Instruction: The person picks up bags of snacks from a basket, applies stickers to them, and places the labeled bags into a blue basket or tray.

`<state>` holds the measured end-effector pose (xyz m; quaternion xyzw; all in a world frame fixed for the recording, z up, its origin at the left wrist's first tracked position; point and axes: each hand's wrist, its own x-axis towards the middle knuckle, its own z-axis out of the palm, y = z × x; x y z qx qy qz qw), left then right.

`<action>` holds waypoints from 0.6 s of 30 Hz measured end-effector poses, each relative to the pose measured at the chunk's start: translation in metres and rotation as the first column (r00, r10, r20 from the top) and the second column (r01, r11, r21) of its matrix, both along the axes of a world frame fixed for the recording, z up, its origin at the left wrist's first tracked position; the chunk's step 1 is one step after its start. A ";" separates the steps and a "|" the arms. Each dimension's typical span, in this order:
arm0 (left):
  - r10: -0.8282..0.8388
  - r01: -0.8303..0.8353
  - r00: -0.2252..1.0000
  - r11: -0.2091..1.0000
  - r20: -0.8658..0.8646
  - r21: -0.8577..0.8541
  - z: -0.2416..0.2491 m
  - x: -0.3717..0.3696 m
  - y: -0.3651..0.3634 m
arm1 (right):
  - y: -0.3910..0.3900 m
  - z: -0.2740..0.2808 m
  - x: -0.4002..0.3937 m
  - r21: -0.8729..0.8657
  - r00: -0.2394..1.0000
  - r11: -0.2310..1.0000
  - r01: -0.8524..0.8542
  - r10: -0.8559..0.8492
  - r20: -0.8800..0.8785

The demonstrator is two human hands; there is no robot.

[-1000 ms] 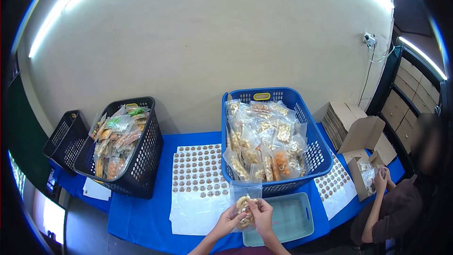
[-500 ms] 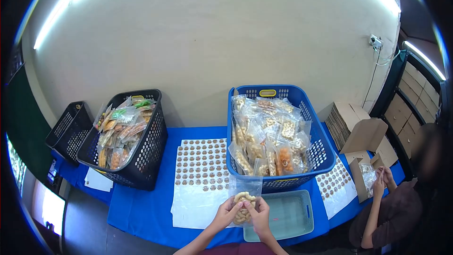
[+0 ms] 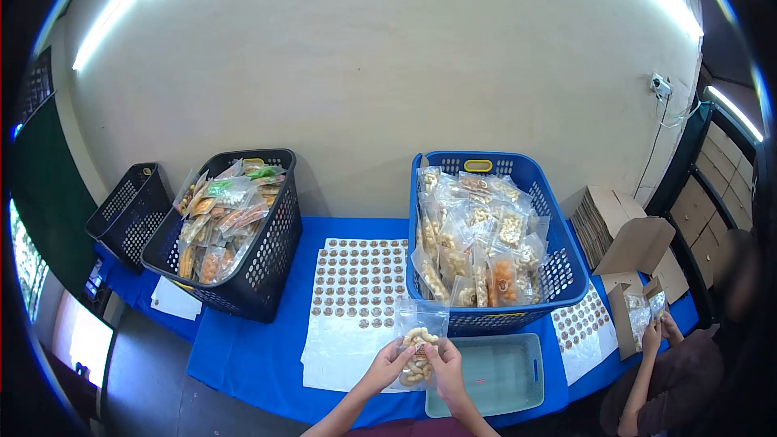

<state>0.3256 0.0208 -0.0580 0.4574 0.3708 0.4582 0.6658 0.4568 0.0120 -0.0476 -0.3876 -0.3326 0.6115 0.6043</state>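
Observation:
My left hand [image 3: 386, 369] and my right hand [image 3: 447, 372] pinch the two sides of a clear plastic pouch [image 3: 419, 322] filled with pale, curved snack pieces. Its top stands upright above my fingers. Both thumbs press on the front, where a small round brown sticker [image 3: 421, 350] partly shows between them. Under and beside my right hand sits a shallow pale-green tray [image 3: 498, 380]. Left of the pouch lies a white sheet [image 3: 333, 356] bearing rows of round brown stickers.
A blue basket [image 3: 558, 279] full of snack pouches stands behind the tray. To the left are a filled black basket [image 3: 267, 275] and another black basket [image 3: 121, 231]. On the right, a co-worker's hands [image 3: 660, 332] hold a pouch by an open carton [image 3: 627, 348], near stacked cardboard [image 3: 595, 226].
The scene has shifted slightly right in view. My hands keep the pouch, and its brown sticker shows more clearly. The co-worker's hands now hold a pouch up at the carton.

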 end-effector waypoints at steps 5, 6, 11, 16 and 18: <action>0.061 -0.058 0.998 0.995 0.026 -0.081 0.004 -0.004 -0.003 | 0.002 -0.001 -0.006 0.092 0.993 0.993 -0.071 0.063 0.096; 0.063 -0.060 0.997 0.995 0.038 -0.075 0.005 -0.004 -0.005 | 0.000 -0.002 -0.005 0.078 0.992 0.995 -0.067 0.058 0.115; 0.034 -0.036 0.996 0.999 0.081 0.030 0.000 -0.001 -0.010 | -0.004 -0.007 0.001 0.069 0.993 0.997 -0.026 0.018 0.113; 0.093 -0.096 0.989 0.995 0.116 0.028 -0.002 0.004 -0.008 | -0.004 0.005 0.009 0.057 0.981 0.987 -0.148 0.139 0.135; 0.130 -0.141 0.983 0.986 0.126 0.087 0.001 0.008 -0.006 | -0.003 0.005 0.011 0.115 0.941 0.966 -0.230 0.191 0.279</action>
